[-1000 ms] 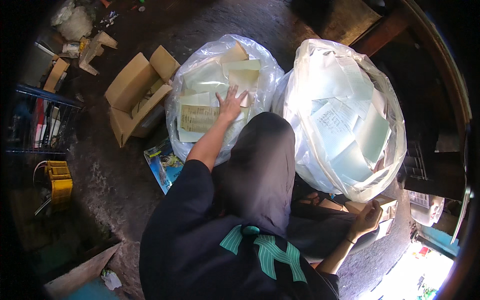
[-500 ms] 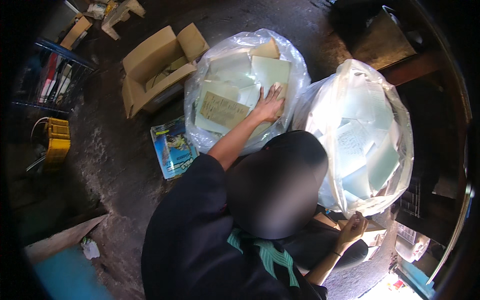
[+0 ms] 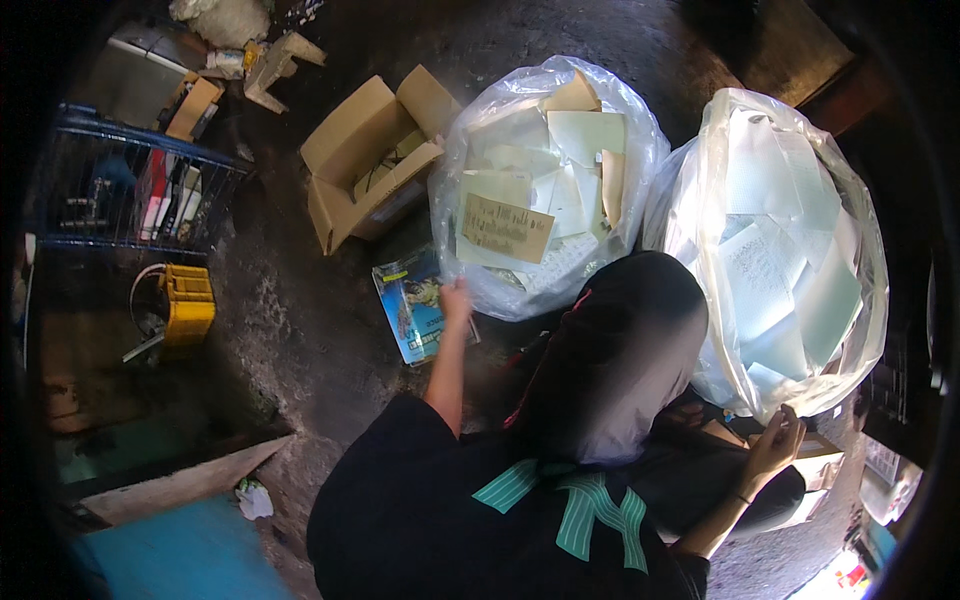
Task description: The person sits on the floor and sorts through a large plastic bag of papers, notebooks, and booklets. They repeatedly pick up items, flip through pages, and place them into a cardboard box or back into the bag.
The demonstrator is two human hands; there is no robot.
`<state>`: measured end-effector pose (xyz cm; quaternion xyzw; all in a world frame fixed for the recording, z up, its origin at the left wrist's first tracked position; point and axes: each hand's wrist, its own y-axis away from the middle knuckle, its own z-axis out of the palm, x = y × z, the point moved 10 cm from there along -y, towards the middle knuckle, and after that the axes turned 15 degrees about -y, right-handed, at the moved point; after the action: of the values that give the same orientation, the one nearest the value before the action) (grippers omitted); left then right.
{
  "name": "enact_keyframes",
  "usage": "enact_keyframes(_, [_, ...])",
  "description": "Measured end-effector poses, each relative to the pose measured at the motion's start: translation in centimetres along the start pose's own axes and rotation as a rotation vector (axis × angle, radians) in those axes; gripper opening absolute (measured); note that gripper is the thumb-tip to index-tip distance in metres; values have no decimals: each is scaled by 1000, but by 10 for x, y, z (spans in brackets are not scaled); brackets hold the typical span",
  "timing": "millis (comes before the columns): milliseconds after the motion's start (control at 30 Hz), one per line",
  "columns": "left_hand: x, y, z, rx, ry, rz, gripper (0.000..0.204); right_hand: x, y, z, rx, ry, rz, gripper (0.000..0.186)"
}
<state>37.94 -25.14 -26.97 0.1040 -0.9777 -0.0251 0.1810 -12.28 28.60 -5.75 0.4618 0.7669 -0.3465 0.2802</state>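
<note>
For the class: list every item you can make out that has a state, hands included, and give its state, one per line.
Left plastic bag: open, filled with papers
Right plastic bag: open, also filled
Cardboard box: flaps open
Blue book: lying on the floor
Left hand: beside left bag, grip unclear
Right hand: fingers curled, grip unclear
</note>
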Motion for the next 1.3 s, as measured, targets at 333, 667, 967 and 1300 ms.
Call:
enact_keyframes(333, [178, -12, -145, 198, 230, 279, 30, -18, 12, -3, 6, -41, 61, 16])
enact_keyframes(667, [216, -31, -194, 230, -233, 276, 47, -27, 13, 0, -36, -56, 77, 12])
enact_keyframes(967, [352, 78, -31, -93, 101, 1001, 56, -27, 2, 13, -63, -30, 10, 11])
enact_keyframes(1300, [506, 77, 78, -259, 77, 817, 27, -16, 16, 7, -37, -98, 51, 12])
